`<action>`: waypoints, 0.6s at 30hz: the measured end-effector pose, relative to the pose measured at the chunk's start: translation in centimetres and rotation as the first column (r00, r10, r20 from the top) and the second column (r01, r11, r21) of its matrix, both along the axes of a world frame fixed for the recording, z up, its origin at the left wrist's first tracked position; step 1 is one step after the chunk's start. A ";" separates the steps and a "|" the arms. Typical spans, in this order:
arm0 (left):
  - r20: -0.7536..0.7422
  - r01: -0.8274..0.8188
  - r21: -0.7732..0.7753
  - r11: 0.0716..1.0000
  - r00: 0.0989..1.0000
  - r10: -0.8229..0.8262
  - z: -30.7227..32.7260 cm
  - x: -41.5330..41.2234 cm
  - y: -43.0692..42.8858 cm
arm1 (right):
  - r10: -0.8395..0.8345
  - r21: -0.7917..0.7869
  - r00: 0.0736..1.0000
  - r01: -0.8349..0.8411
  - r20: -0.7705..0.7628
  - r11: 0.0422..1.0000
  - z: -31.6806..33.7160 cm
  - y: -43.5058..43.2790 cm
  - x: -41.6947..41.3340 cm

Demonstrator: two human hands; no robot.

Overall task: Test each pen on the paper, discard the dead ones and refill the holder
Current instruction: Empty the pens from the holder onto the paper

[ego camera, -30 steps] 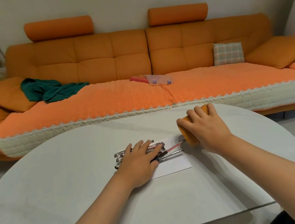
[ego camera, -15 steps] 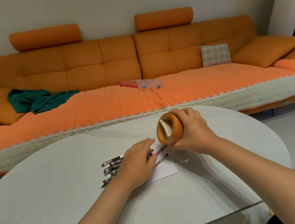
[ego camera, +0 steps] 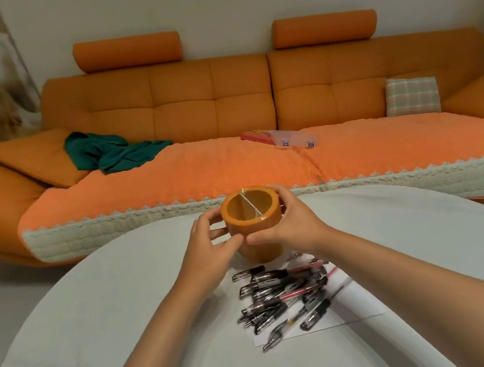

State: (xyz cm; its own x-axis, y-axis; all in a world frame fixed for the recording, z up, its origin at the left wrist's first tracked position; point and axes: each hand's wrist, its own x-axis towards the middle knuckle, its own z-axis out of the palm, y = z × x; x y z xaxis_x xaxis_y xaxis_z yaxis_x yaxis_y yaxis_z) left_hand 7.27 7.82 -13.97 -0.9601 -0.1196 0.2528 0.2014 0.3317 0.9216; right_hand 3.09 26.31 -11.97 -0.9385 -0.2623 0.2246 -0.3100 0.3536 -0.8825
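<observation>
- Near the far rim of the white table (ego camera: 99,337), the orange holder (ego camera: 253,225) stands upright, mouth up, with a thin divider across its inside. Whether its base touches the tabletop cannot be told.
- The left hand (ego camera: 210,247) and right hand (ego camera: 293,226) clasp it from either side, fingers curled round its wall, thumbs nearly meeting in front.
- Just nearer than the holder, a heap of pens (ego camera: 286,295) lies on the paper (ego camera: 353,306).
- Left of the holder, the tabletop stretches wide to its curved edge.
- Beyond the holder, an orange sofa (ego camera: 220,106) carries a green cloth (ego camera: 112,151), a plastic case (ego camera: 287,136) and a plaid cushion (ego camera: 411,95).
</observation>
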 end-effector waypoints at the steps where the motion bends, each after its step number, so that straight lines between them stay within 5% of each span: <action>1: 0.003 -0.024 0.009 1.000 1.000 0.024 -0.4 -0.3 -1.3 | 0.014 -0.009 1.000 -0.014 0.027 1.000 -0.4 -1.5 -0.7; 18: -0.002 -0.106 -0.022 0.994 0.994 0.106 -2.8 -5.0 -8.7 | -0.012 -0.054 0.993 0.019 0.122 0.998 -4.3 -11.6 -6.2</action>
